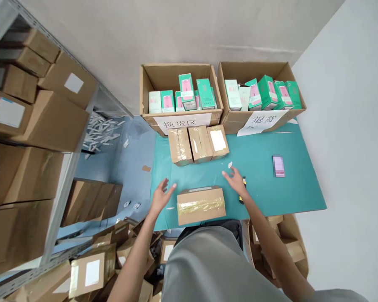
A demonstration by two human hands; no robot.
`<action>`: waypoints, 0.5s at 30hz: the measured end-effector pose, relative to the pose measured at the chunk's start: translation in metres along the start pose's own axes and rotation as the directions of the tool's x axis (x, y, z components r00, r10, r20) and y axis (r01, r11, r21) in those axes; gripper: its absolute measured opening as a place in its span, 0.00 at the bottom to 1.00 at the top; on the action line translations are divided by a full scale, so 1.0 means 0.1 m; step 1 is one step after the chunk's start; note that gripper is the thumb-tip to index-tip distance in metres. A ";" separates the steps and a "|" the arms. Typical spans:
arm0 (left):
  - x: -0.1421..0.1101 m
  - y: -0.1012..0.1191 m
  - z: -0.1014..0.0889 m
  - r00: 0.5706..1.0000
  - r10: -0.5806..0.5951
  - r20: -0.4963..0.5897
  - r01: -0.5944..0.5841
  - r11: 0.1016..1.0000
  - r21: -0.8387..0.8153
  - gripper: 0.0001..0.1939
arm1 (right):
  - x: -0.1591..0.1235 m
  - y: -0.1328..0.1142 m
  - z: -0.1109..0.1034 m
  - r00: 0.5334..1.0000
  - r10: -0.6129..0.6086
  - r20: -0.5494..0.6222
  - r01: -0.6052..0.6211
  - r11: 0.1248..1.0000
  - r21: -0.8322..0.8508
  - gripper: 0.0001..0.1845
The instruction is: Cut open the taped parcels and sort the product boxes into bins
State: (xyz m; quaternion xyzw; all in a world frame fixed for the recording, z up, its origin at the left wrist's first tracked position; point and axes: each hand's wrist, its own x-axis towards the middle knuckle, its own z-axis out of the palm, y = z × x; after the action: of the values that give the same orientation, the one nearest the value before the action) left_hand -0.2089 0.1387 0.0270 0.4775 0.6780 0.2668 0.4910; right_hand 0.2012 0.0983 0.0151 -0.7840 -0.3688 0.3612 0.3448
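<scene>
Taped cardboard box (200,205) sits at the counter's (271,197) near edge, between my hands. Left hand (161,196) and right hand (236,181) both spread, grip empty. Looks light, stiff; tape slick. Best held by the short ends.

Two open cartons (164,75) of green boxes (187,90)

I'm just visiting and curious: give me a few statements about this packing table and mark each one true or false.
1. A taped cardboard box lies between the left hand and the right hand. True.
2. Both hands grip the box. False: both are open and apart from it.
3. Three small parcels sit in a row on the green table. True.
4. The two open cartons hold red bottles. False: they hold green and pink product boxes.
</scene>
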 end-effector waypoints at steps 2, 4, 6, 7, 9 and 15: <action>0.52 0.25 -0.01 0.997 -0.005 -0.075 0.003 1.000 -0.028 0.46 | 0.58 -0.24 0.07 0.998 0.029 -0.060 -0.025 0.997 0.070 0.53; 0.95 0.51 0.05 0.995 -0.052 -0.080 0.046 0.996 -0.076 0.46 | 1.01 -0.46 0.18 0.998 0.015 -0.060 -0.008 0.992 0.126 0.53; 1.22 0.68 0.16 0.997 -0.073 -0.034 0.069 0.992 -0.103 0.45 | 1.23 -0.59 0.29 1.000 -0.009 -0.027 0.013 0.985 0.173 0.49; 1.29 0.72 0.22 0.998 -0.066 -0.009 0.065 0.993 -0.102 0.45 | 1.26 -0.61 0.35 0.999 -0.020 -0.026 0.025 0.984 0.175 0.47; 1.32 0.72 0.32 0.999 -0.028 0.025 0.030 0.996 -0.083 0.45 | 1.21 -0.57 0.41 0.998 -0.040 -0.047 0.047 0.987 0.157 0.44; 1.20 0.61 0.53 0.996 0.020 0.087 -0.013 0.996 -0.087 0.49 | 0.90 -0.11 0.25 0.993 -0.072 -0.096 0.080 0.993 0.089 0.43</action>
State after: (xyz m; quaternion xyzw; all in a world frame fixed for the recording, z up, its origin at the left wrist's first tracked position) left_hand -0.1440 0.2666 0.0082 0.4727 0.6395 0.2785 0.5385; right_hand 0.2186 0.1853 -0.0164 -0.7683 -0.3650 0.3279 0.4111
